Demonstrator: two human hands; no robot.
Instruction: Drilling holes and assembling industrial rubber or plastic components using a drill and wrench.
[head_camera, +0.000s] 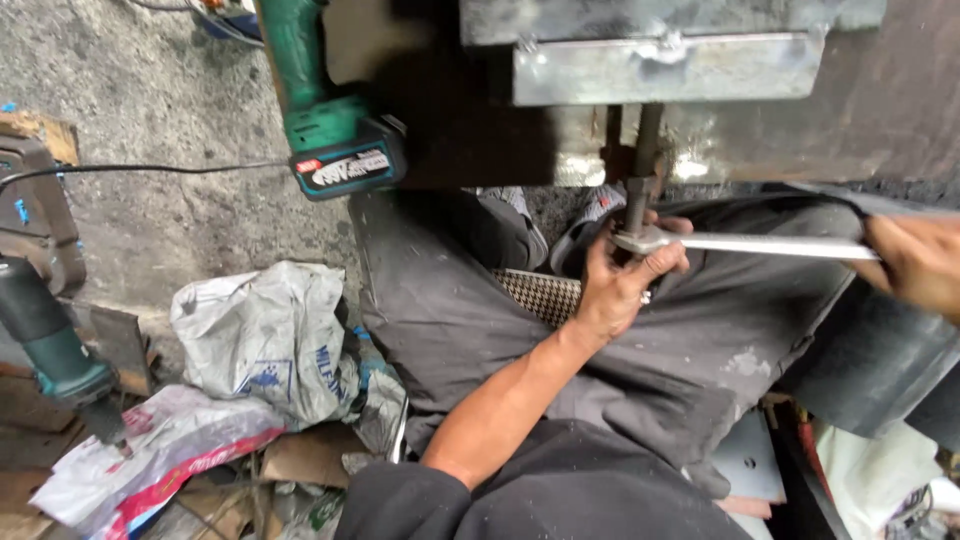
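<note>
A threaded steel rod hangs down from a grey metal plate fixed under a steel workpiece. My left hand is closed around the lower end of the rod and the head of a silver spanner fitted on it. My right hand, at the right edge of the view, grips the spanner's handle end. The spanner lies nearly level between both hands, above my lap in grey trousers.
A green cordless drill stands on the workpiece at upper left. A green power tool lies at far left beside white plastic sacks and cardboard scraps on the concrete floor. A black cable crosses the floor.
</note>
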